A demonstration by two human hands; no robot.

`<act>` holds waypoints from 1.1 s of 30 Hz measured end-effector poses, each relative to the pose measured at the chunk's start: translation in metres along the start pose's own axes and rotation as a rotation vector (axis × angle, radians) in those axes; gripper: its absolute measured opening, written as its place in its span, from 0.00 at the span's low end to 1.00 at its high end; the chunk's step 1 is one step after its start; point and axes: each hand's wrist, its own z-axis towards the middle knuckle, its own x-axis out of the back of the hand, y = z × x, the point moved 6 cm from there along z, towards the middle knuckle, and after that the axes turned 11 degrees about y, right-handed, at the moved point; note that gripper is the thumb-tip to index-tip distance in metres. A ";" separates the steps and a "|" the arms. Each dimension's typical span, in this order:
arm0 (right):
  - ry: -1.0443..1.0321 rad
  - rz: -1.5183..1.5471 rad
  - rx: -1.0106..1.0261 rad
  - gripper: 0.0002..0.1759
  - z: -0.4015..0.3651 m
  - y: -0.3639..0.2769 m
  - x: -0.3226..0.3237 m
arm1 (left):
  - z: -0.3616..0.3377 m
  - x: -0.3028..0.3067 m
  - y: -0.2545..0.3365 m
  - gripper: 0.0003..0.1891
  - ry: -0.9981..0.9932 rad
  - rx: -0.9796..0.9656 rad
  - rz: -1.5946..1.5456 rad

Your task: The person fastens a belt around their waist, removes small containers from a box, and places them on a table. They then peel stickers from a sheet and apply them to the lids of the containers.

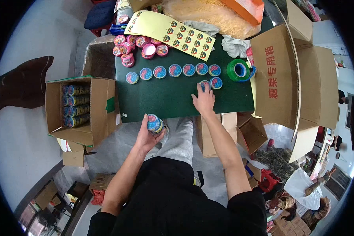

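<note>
My left hand (146, 138) is closed around a round candy tub (155, 123) with pink and blue balls on its top, just off the table's near edge. My right hand (204, 102) reaches over the green table (165, 96), its fingers on the top of a matching tub (204, 84). Right beside that one stands another tub (216, 82). Behind them, several more of these tubs (175, 70) form a row across the table. The underside of my right fingers is hidden.
Pink tubs (149, 50) cluster at the back left beside a yellow sticker sheet (190, 41). Green tape (236, 70) lies at the right. A carton (100, 114) with stacked tubs stands left; a large cardboard box (273, 70) stands right. Other people (322, 208) are at lower right.
</note>
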 end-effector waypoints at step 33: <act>-0.252 0.379 0.388 0.48 -0.023 -0.019 -0.026 | 0.089 -0.009 0.002 0.16 -0.034 -0.020 0.082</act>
